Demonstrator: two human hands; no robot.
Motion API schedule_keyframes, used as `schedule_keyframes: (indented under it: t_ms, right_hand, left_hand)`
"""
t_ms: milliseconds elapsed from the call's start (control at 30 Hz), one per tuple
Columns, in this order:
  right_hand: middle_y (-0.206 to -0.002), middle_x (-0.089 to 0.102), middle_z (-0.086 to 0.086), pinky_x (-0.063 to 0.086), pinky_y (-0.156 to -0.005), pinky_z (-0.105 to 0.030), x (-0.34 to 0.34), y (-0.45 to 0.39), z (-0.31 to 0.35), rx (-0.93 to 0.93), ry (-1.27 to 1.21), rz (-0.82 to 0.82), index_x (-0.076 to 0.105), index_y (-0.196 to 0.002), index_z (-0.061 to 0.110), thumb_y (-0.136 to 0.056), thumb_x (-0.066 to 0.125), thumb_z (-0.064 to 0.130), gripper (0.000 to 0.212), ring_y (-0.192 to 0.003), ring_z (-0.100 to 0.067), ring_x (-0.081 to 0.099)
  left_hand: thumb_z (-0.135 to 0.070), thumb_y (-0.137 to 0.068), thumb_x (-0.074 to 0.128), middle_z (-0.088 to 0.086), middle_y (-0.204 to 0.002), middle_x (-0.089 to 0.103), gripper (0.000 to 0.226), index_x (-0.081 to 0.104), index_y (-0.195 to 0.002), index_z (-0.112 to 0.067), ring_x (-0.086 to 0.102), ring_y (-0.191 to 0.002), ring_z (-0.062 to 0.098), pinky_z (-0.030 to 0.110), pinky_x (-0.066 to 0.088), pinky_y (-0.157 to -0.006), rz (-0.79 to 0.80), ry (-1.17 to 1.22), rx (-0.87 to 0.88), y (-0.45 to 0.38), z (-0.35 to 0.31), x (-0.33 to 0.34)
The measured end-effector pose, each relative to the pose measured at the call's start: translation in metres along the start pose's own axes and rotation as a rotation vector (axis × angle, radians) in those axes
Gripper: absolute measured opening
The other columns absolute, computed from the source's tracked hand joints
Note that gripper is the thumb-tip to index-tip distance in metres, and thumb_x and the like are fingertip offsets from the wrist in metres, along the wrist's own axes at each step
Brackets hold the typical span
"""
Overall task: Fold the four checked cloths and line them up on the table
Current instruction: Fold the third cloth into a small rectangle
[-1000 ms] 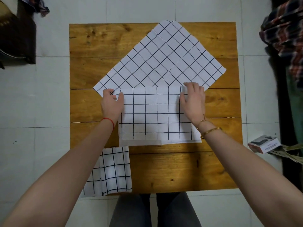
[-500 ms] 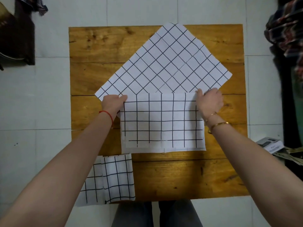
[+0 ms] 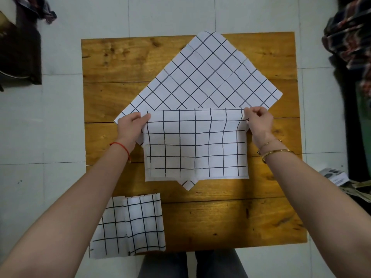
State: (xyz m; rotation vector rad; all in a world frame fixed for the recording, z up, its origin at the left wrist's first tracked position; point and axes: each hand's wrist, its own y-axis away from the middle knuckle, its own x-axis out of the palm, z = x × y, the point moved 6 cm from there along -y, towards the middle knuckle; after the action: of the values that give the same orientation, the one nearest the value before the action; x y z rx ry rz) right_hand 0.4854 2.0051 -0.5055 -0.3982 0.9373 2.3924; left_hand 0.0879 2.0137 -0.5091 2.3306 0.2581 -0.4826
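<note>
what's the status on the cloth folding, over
Left hand and right hand each pinch a far corner of the half-folded cloth. It lies on a spread cloth. One folded cloth done.

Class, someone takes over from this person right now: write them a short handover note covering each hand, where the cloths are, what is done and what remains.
Left hand pinches the far left corner of the half-folded white black-checked cloth; right hand pinches its far right corner.
That cloth lies mid-table on the unfolded checked cloth turned like a diamond, whose tip pokes out at the near edge.
Done: one folded checked cloth at the near left corner of the wooden plank table, overhanging its edge.
Left: finish this fold, fold the diamond cloth, then line them up. Only three cloths show; the fourth is not in view.
</note>
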Motion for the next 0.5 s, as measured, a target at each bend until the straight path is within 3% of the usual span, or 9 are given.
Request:
schedule_keyframes:
  t_ms: [67, 100, 167, 233, 300, 367, 500]
  right_hand:
    - [-0.073, 0.053, 0.002, 0.047, -0.073, -0.025, 0.001, -0.001, 0.0, -0.013, -0.004, 0.009, 0.054, -0.071, 0.022, -0.086, 0.065, 0.014, 0.02, -0.07, -0.012, 0.05]
    - [-0.071, 0.052, 0.002, 0.047, -0.072, -0.026, 0.002, -0.002, -0.001, -0.02, 0.017, 0.016, 0.054, -0.072, 0.021, -0.086, 0.065, 0.014, 0.019, -0.068, -0.012, 0.049]
    - [-0.067, 0.05, 0.004, 0.047, -0.07, -0.026, 0.004, -0.004, -0.004, -0.043, 0.06, 0.022, 0.055, -0.077, 0.019, -0.087, 0.065, 0.017, 0.014, -0.064, -0.011, 0.047]
    - [-0.068, 0.05, 0.005, 0.047, -0.07, -0.026, 0.005, -0.003, -0.005, -0.064, 0.077, 0.011, 0.055, -0.085, 0.015, -0.088, 0.064, 0.019, 0.01, -0.066, -0.011, 0.048]
    - [-0.071, 0.05, 0.007, 0.047, -0.073, -0.026, 0.006, -0.002, -0.005, -0.093, 0.069, 0.004, 0.053, -0.093, 0.013, -0.088, 0.064, 0.021, 0.015, -0.068, -0.009, 0.05]
    - [-0.077, 0.051, 0.006, 0.049, -0.077, -0.03, 0.007, 0.002, 0.001, -0.175, 0.091, -0.014, 0.05, -0.099, 0.014, -0.086, 0.065, 0.027, 0.024, -0.074, -0.011, 0.052]
    - [-0.106, 0.055, -0.006, 0.039, -0.088, -0.032, 0.016, 0.031, 0.027, -0.553, 0.487, -0.155, 0.051, -0.114, 0.01, -0.086, 0.061, 0.032, 0.038, -0.101, -0.02, 0.049]
  left_hand:
    - [-0.025, -0.083, 0.074, 0.007, -0.066, 0.046, 0.027, 0.059, -0.073, -0.006, 0.048, -0.064, 0.012, 0.025, 0.046, -0.076, -0.014, 0.004, 0.012, -0.001, -0.003, -0.001]
    - [-0.025, -0.083, 0.075, 0.014, -0.077, 0.06, 0.027, 0.065, -0.085, 0.0, 0.06, -0.078, 0.016, 0.03, 0.049, -0.09, -0.014, -0.011, 0.022, -0.002, -0.004, -0.002]
    - [-0.026, -0.083, 0.075, 0.019, -0.113, 0.066, 0.047, 0.063, -0.114, 0.006, 0.06, -0.113, 0.025, 0.037, 0.043, -0.107, -0.018, -0.038, 0.021, -0.002, -0.002, -0.003]
    - [-0.026, -0.083, 0.075, -0.003, -0.098, 0.066, 0.048, 0.06, -0.123, -0.003, 0.058, -0.107, 0.013, 0.031, 0.044, -0.104, -0.011, -0.047, 0.018, 0.0, -0.002, -0.003]
    - [-0.023, -0.083, 0.075, -0.009, -0.082, 0.058, 0.044, 0.059, -0.121, -0.008, 0.058, -0.088, 0.004, 0.023, 0.049, -0.093, -0.018, -0.055, 0.059, 0.003, -0.003, -0.004]
    - [-0.022, -0.08, 0.077, -0.004, -0.088, 0.06, 0.044, 0.058, -0.118, -0.01, 0.057, -0.083, 0.007, 0.027, 0.053, -0.089, -0.054, -0.087, 0.154, 0.006, -0.005, -0.007]
    - [-0.027, -0.084, 0.071, 0.003, -0.117, 0.058, 0.043, 0.056, -0.122, -0.014, 0.051, -0.111, 0.018, 0.033, 0.044, -0.096, -0.12, -0.448, 0.523, 0.019, -0.022, 0.0]
